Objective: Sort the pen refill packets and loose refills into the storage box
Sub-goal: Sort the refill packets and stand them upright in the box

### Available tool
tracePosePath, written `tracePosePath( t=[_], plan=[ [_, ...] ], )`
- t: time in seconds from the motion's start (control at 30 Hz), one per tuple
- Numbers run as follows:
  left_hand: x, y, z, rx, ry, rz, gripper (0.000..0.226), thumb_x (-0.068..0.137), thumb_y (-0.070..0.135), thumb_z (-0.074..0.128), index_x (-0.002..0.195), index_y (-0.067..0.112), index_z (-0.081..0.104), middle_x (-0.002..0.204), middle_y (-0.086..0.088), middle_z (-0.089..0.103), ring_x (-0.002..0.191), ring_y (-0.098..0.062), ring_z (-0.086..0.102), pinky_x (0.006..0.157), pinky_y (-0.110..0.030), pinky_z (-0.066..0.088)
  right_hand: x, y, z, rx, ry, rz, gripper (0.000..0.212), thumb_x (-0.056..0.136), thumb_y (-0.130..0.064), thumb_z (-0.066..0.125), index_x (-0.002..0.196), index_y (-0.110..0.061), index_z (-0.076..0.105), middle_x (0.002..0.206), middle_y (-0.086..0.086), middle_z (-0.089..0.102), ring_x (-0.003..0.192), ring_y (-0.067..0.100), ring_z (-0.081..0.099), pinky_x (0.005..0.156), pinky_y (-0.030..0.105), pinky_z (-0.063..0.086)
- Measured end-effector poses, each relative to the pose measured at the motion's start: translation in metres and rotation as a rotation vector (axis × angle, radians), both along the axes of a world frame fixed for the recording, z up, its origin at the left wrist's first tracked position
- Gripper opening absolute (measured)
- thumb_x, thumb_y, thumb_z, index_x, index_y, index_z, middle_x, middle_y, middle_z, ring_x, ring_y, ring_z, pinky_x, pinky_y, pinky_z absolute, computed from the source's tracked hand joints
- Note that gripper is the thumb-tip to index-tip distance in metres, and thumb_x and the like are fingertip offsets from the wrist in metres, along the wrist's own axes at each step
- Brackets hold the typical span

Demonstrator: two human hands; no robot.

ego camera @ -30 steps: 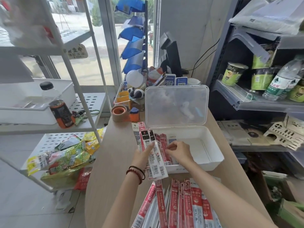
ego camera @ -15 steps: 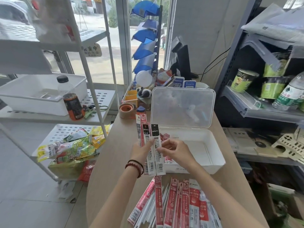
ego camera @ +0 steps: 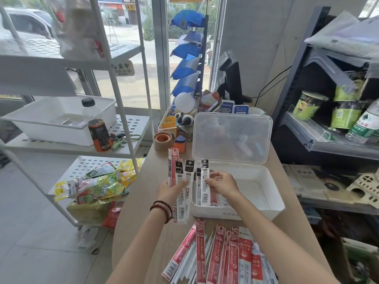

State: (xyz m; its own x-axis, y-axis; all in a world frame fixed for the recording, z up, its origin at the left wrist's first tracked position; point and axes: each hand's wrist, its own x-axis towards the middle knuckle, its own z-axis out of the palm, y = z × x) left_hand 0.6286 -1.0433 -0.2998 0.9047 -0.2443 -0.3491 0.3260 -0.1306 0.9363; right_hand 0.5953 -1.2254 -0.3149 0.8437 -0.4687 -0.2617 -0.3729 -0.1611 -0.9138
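Left hand (ego camera: 171, 192): gripped a fan of packets (ego camera: 180, 181).
Right hand (ego camera: 223, 184): pinched one packet (ego camera: 204, 185) over the left end of the box (ego camera: 274, 210).
Technique: it was best laid flat, lengthwise.

Packet (ego camera: 204, 181) in right hand (ego camera: 222, 184) now apart from left hand's (ego camera: 169, 190) bunch (ego camera: 180, 179), over box (ego camera: 275, 203).

Left hand (ego camera: 170, 191) — 2 wrist bracelets (ego camera: 162, 210), 1 red-beaded, 1 black.
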Motion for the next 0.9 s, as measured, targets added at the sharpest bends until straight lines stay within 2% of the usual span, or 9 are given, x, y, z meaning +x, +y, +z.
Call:
tracePosePath(
  t=[0.07, 0.13, 0.23, 0.37, 0.47, 0.57, 0.7, 0.8, 0.9],
  plan=[
    [0.001, 0.002, -0.001, -0.001, -0.007, -0.015, 0.014, 0.082, 0.027, 0.071, 0.085, 0.02, 0.059, 0.084, 0.001, 0.065, 0.073, -0.008, 0.06, 0.055, -0.021, 0.04, 0.007, 0.004, -0.001, -0.021, 0.014, -0.004, 0.028, 0.086, -0.013, 0.072, 0.111, -0.011, 0.06, 0.089, 0.0, 0.065, 0.073, 0.012, 0.064, 0.056, 0.016, 0.053],
    [0.002, 0.005, -0.004, -0.002, -0.01, -0.016, 0.018, 0.08, 0.028, 0.072, 0.092, 0.017, 0.063, 0.088, -0.001, 0.068, 0.076, -0.01, 0.062, 0.056, -0.022, 0.042, 0.012, 0.008, -0.002, -0.081, 0.04, 0.016, 0.031, 0.085, -0.013, 0.073, 0.113, -0.011, 0.059, 0.084, -0.003, 0.063, 0.07, 0.012, 0.064, 0.054, 0.016, 0.053],
    [0.003, 0.01, -0.005, -0.008, -0.02, 0.008, 0.026, 0.078, 0.03, 0.074, 0.097, 0.016, 0.064, 0.091, -0.001, 0.069, 0.082, -0.012, 0.064, 0.061, -0.024, 0.043, 0.017, 0.014, -0.006, -0.222, 0.069, 0.047, 0.035, 0.08, -0.016, 0.078, 0.11, -0.013, 0.06, 0.085, -0.003, 0.064, 0.076, 0.014, 0.067, 0.067, 0.025, 0.058],
    [0.003, 0.014, 0.0, -0.001, -0.047, 0.011, 0.017, 0.083, 0.024, 0.07, 0.077, 0.024, 0.054, 0.08, 0.005, 0.061, 0.069, -0.002, 0.053, 0.054, -0.018, 0.036, 0.018, 0.016, -0.013, -0.372, 0.076, 0.06, 0.035, 0.076, -0.021, 0.081, 0.106, -0.012, 0.064, 0.086, -0.003, 0.064, 0.08, 0.011, 0.063, 0.073, 0.025, 0.054],
    [0.005, 0.014, -0.001, 0.007, -0.037, 0.01, 0.015, 0.082, 0.027, 0.071, 0.086, 0.021, 0.057, 0.084, 0.004, 0.062, 0.073, -0.004, 0.056, 0.058, -0.02, 0.038, 0.015, 0.014, -0.017, -0.42, 0.074, 0.108, 0.036, 0.078, -0.022, 0.08, 0.108, -0.011, 0.064, 0.084, -0.003, 0.063, 0.079, 0.01, 0.062, 0.079, 0.026, 0.055],
    [0.006, 0.014, 0.0, 0.027, -0.019, 0.017, 0.031, 0.078, 0.036, 0.072, 0.1, 0.018, 0.058, 0.093, 0.001, 0.064, 0.081, -0.011, 0.058, 0.073, -0.028, 0.041, 0.011, 0.009, -0.017, -0.426, 0.076, 0.194, 0.036, 0.08, -0.023, 0.079, 0.113, -0.014, 0.065, 0.089, -0.004, 0.066, 0.083, 0.009, 0.063, 0.079, 0.02, 0.053],
    [0.007, 0.012, -0.002, 0.045, -0.011, 0.023, 0.039, 0.076, 0.04, 0.074, 0.102, 0.015, 0.06, 0.099, -0.005, 0.067, 0.086, -0.017, 0.061, 0.073, -0.03, 0.042, 0.004, 0.002, -0.005, -0.404, 0.034, 0.264, 0.031, 0.086, -0.034, 0.072, 0.113, -0.019, 0.068, 0.097, -0.008, 0.067, 0.083, 0.0, 0.061, 0.063, 0.005, 0.044],
    [0.008, 0.008, -0.002, 0.037, -0.002, 0.033, 0.043, 0.073, 0.042, 0.076, 0.103, 0.013, 0.063, 0.098, -0.007, 0.07, 0.091, -0.022, 0.065, 0.078, -0.036, 0.05, -0.004, 0.001, 0.012, -0.276, -0.073, 0.282, 0.032, 0.086, -0.042, 0.068, 0.109, -0.02, 0.07, 0.094, -0.01, 0.071, 0.08, 0.002, 0.067, 0.067, 0.01, 0.05],
    [0.005, 0.0, 0.003, 0.013, -0.006, 0.033, 0.034, 0.076, 0.036, 0.075, 0.099, 0.012, 0.065, 0.091, -0.006, 0.07, 0.082, -0.019, 0.066, 0.066, -0.029, 0.05, -0.014, 0.005, 0.02, -0.17, -0.128, 0.348, 0.034, 0.085, -0.046, 0.068, 0.108, -0.02, 0.07, 0.092, -0.006, 0.074, 0.076, 0.006, 0.071, 0.073, 0.021, 0.058]
  ],
)
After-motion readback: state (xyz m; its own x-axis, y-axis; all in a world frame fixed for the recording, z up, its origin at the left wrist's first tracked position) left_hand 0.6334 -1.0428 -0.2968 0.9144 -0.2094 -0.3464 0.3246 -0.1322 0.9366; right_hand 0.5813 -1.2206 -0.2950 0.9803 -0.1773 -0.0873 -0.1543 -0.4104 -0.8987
